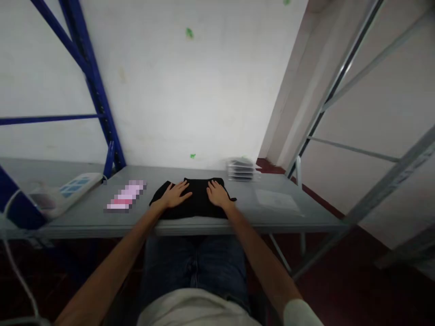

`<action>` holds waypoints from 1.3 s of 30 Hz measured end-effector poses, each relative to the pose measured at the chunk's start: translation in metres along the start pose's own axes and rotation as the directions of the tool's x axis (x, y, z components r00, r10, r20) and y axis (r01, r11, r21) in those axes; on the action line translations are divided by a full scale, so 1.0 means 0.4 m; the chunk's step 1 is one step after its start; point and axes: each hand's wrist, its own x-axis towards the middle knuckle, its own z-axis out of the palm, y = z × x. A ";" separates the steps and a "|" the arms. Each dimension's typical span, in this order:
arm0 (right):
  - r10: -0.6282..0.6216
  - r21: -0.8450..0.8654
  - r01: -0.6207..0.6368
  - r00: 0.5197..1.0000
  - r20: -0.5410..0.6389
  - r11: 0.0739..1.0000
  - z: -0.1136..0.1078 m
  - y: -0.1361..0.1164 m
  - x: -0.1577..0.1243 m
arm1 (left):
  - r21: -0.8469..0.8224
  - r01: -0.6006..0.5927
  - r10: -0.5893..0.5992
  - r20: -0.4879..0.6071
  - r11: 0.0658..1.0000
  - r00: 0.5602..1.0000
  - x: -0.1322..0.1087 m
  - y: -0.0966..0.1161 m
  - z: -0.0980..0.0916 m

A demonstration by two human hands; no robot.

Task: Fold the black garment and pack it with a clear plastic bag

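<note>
A piece of black cloth (195, 206), perhaps a garment, lies spread on the grey table (136, 222) close to its front edge. My left hand (174, 195) rests flat on the cloth's left part, fingers spread. On its right part lies my right hand (218, 194), also flat with the fingers apart. Neither hand grips the fabric. A small strap-like bit of the cloth sticks out past my right hand. What kind of garment it is, I cannot tell.
Behind the cloth on the right stands a stack of clear plastic packets (242, 170). A flat transparent bag (277, 200) lies right of it. To the left are a pixelated pink item (127, 195) and a white power strip (79, 185). Blue rack posts (98, 90) rise at left.
</note>
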 end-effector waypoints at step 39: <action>-0.210 -0.310 0.082 0.888 -0.408 0.947 -0.314 0.142 0.084 | -0.198 -0.214 0.136 -0.346 0.957 0.928 -0.071 0.177 -0.010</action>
